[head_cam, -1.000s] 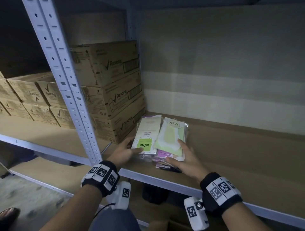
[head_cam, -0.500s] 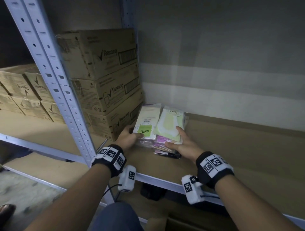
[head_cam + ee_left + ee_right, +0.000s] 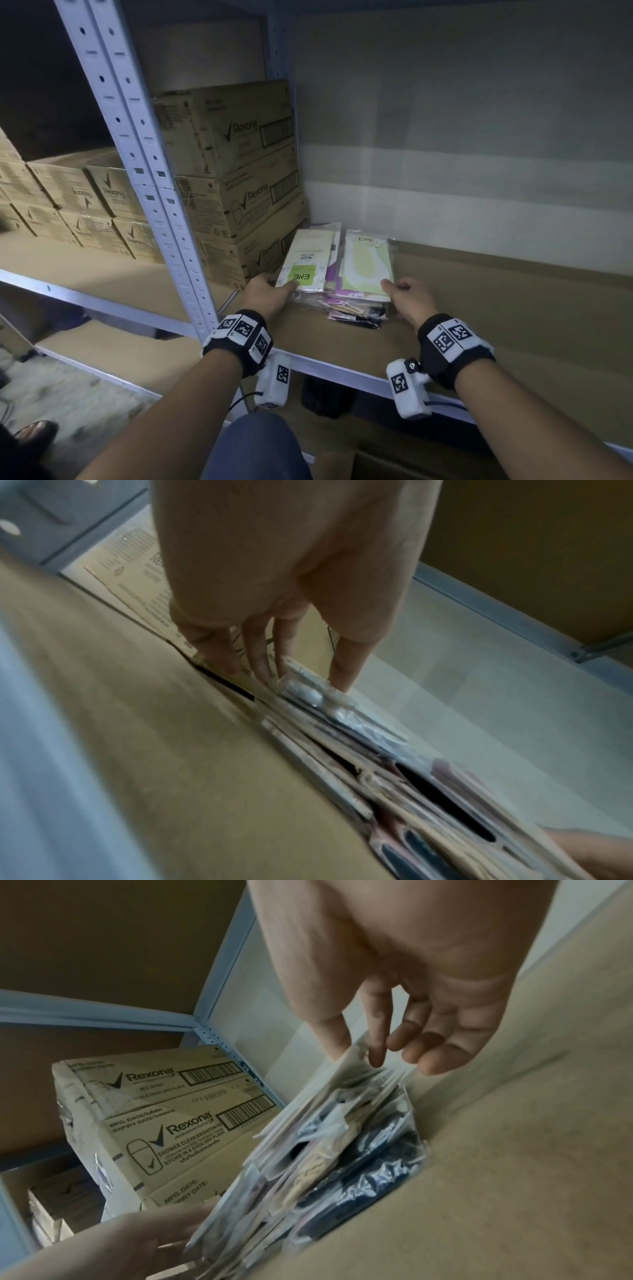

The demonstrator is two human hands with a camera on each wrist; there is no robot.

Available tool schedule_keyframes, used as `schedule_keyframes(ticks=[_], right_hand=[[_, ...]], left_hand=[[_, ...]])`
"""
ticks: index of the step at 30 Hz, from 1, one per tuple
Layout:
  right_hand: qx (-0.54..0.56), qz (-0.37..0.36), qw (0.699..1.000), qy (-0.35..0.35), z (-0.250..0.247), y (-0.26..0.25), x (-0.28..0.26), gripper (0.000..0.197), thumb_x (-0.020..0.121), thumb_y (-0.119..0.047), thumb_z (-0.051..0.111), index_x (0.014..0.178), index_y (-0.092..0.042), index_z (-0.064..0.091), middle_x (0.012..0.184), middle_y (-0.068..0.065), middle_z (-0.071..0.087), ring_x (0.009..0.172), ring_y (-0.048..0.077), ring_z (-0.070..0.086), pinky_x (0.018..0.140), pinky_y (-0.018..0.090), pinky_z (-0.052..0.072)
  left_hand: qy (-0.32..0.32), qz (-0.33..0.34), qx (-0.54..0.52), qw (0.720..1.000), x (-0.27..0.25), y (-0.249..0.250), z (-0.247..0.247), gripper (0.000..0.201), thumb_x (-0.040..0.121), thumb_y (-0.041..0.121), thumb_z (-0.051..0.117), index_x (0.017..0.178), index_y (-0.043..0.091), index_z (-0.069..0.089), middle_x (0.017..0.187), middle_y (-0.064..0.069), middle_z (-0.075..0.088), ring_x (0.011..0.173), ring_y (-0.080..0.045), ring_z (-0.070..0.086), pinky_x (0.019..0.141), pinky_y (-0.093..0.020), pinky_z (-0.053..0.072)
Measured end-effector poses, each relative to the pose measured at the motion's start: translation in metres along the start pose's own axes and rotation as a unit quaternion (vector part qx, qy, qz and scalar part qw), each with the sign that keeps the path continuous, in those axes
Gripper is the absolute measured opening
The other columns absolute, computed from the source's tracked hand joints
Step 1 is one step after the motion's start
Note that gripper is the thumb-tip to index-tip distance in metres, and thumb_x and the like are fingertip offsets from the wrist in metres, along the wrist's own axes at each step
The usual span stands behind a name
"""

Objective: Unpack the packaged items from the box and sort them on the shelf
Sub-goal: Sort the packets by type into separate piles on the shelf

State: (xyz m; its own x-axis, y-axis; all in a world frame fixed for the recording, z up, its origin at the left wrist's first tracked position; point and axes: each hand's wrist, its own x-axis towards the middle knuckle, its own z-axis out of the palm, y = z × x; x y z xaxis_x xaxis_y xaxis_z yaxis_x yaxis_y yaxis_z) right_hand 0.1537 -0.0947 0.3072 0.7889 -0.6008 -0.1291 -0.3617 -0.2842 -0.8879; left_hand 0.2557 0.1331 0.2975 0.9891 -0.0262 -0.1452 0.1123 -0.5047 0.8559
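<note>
A pile of flat packaged items (image 3: 337,274) lies on the cardboard-lined shelf (image 3: 496,308), next to stacked cartons. Its two top packs are pale green and marked ENE. My left hand (image 3: 284,286) holds the pile's near left corner, thumb on the green label. In the left wrist view my left hand (image 3: 294,680) has its thumb on top of the pile (image 3: 359,739) and its fingers down the side. My right hand (image 3: 390,287) pinches the near right corner. In the right wrist view my right hand (image 3: 373,1056) has the top pack's edge between thumb and fingers above the pile (image 3: 325,1150).
Three Rexona cartons (image 3: 239,192) stand stacked just left of the pile. A grey slotted upright (image 3: 137,154) divides this bay from smaller cartons (image 3: 85,205) on the left. The shelf's metal front edge (image 3: 342,371) runs under my wrists. An open cardboard box (image 3: 394,462) sits below.
Both hands have slid off the tops of the packs to the pile's near corners, fingers now curled at the edge. The top two packs lie squarer, side by side.
</note>
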Motion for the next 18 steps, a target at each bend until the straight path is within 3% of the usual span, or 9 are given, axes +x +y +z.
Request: schedule_keyframes(ticks=[2, 5, 9, 11, 14, 16, 18], right_hand=[[0.000, 0.005, 1.000, 0.010, -0.005, -0.002, -0.003, 0.017, 0.090, -0.032, 0.059, 0.089, -0.016, 0.054, 0.094, 0.006, 0.061, 0.092, 0.026, 0.060, 0.093, 0.045, 0.050], [0.012, 0.011, 1.000, 0.019, -0.011, -0.003, -0.006, 0.014, 0.090, -0.030, 0.060, 0.089, -0.017, 0.055, 0.089, 0.005, 0.059, 0.087, 0.024, 0.059, 0.092, 0.044, 0.050], [0.066, 0.022, 0.997, 0.033, -0.013, -0.003, -0.007, 0.021, 0.085, -0.028, 0.067, 0.097, -0.011, 0.064, 0.093, 0.006, 0.064, 0.086, 0.023, 0.060, 0.090, 0.042, 0.052], [0.106, 0.031, 0.993, 0.037, -0.014, -0.003, -0.007, 0.020, 0.084, -0.025, 0.068, 0.098, -0.011, 0.065, 0.083, 0.006, 0.065, 0.072, 0.020, 0.059, 0.074, 0.037, 0.054], [0.156, 0.043, 0.986, 0.029, -0.016, -0.005, -0.009, 0.007, 0.086, -0.018, 0.066, 0.084, -0.013, 0.061, 0.065, 0.004, 0.057, 0.053, 0.014, 0.049, 0.048, 0.023, 0.043], [0.178, 0.052, 0.982, 0.026, -0.017, -0.004, -0.009, 0.009, 0.087, -0.016, 0.065, 0.081, -0.014, 0.059, 0.062, 0.004, 0.055, 0.048, 0.013, 0.045, 0.040, 0.020, 0.038], [0.190, 0.058, 0.980, 0.020, -0.019, -0.003, -0.010, 0.006, 0.087, -0.015, 0.066, 0.089, -0.011, 0.061, 0.061, 0.004, 0.055, 0.048, 0.013, 0.045, 0.039, 0.020, 0.037]], left_hand=[[0.014, -0.002, -0.001, 1.000, -0.002, 0.002, -0.002, 0.048, 0.073, 0.043, 0.075, 0.111, 0.016, 0.063, 0.106, -0.005, 0.068, 0.098, -0.025, 0.064, 0.091, -0.041, 0.053], [0.043, 0.012, -0.028, 0.999, -0.002, 0.006, -0.005, 0.036, 0.080, 0.028, 0.071, 0.111, 0.011, 0.064, 0.105, -0.007, 0.068, 0.098, -0.025, 0.064, 0.092, -0.039, 0.053], [0.081, 0.044, -0.113, 0.989, -0.006, 0.016, -0.007, 0.029, 0.082, 0.018, 0.068, 0.110, 0.010, 0.066, 0.095, -0.007, 0.072, 0.087, -0.022, 0.068, 0.087, -0.038, 0.056], [0.113, 0.074, -0.122, 0.983, -0.010, 0.023, -0.010, 0.029, 0.084, 0.018, 0.066, 0.111, 0.011, 0.065, 0.090, -0.003, 0.070, 0.084, -0.020, 0.068, 0.084, -0.037, 0.057], [0.167, 0.162, -0.070, 0.970, -0.017, 0.034, -0.014, 0.028, 0.086, 0.019, 0.062, 0.113, 0.013, 0.064, 0.092, 0.000, 0.065, 0.083, -0.017, 0.065, 0.079, -0.028, 0.054], [0.179, 0.239, -0.004, 0.954, -0.023, 0.039, -0.011, 0.028, 0.087, 0.016, 0.061, 0.114, 0.011, 0.066, 0.096, -0.001, 0.063, 0.084, -0.013, 0.059, 0.077, -0.022, 0.047], [0.150, 0.302, 0.057, 0.940, -0.027, 0.038, -0.004, 0.026, 0.086, 0.012, 0.061, 0.111, 0.010, 0.068, 0.102, -0.002, 0.060, 0.087, -0.014, 0.056, 0.080, -0.024, 0.048]])
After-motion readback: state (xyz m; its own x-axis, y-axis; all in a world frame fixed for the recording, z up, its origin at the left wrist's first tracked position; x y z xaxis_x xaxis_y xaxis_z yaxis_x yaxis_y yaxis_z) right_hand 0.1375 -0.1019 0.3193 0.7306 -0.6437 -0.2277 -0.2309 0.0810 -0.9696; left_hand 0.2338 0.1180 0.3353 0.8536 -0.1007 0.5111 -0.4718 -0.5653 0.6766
